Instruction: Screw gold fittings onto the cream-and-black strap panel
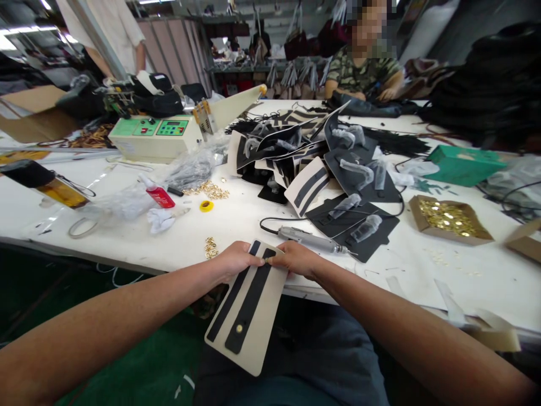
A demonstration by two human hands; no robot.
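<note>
My left hand (234,260) and my right hand (297,259) both grip the top edge of a cream panel (260,327) with two black strips and a small gold stud. The panel hangs over the table's front edge toward my lap. Just beyond my right hand lies a grey electric screwdriver (310,239) with a black cord. A few gold fittings (210,246) sit on the table left of my left hand.
The white table (465,276) carries a pile of black and cream panels (313,163), a cardboard box of gold fittings (450,219), a green box (462,163), a red bottle (158,194) and a green-topped machine (154,135). A person sits across the table.
</note>
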